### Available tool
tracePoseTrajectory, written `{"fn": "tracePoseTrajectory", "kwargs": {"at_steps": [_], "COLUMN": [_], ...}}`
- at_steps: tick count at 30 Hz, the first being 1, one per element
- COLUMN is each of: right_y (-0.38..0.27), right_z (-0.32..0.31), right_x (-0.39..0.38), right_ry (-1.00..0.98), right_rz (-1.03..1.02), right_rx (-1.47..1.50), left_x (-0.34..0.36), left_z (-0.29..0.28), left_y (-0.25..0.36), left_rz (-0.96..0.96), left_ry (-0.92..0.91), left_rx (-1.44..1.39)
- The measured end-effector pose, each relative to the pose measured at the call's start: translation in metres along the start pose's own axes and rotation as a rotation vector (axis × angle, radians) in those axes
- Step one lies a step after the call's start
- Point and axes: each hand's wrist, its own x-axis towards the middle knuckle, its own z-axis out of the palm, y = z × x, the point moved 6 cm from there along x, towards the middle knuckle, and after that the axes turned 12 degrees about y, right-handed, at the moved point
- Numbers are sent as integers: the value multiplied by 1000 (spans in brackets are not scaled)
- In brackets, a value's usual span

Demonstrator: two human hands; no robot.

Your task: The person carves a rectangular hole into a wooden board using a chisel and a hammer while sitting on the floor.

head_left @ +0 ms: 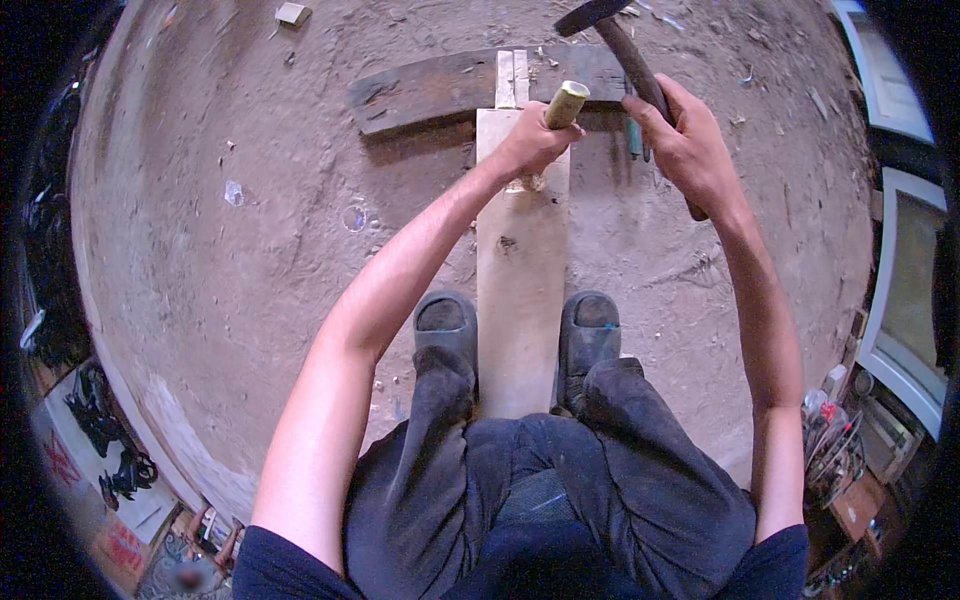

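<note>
A long pale board (522,290) runs away from me between my feet, its far end resting on a dark crosswise beam (430,90). My left hand (535,142) is closed around the thick wooden handle of a chisel (568,100), held over the far part of the board. The hand hides the chisel's blade. Wood chips (525,184) lie on the board just below that hand. Off to the right, my right hand (690,145) grips the wooden shaft of a hammer (637,68). The hammer's dark head is raised, apart from the chisel.
Near the beam's right end, a green-handled tool (634,138) is partly hidden by my right hand. A small wood block (292,14) lies on the dirt floor at the far left. White-framed windows (905,290) and a heap of tools (835,440) line the right side.
</note>
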Motion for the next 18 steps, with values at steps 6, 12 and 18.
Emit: {"fn": "tracePoseTrajectory", "kwargs": {"at_steps": [6, 12, 18], "right_y": [-4, -14, -14], "right_z": [1, -22, -17], "right_x": [-10, -16, -21], "right_ry": [-160, -76, -105], "right_rz": [229, 263, 250], "right_rx": [5, 99, 116], "left_x": [4, 4, -5], "left_z": [-21, -32, -24], "left_y": [10, 30, 19], "left_rz": [18, -49, -28], "left_ry": [29, 38, 103], "left_rx": [63, -274, -309]}}
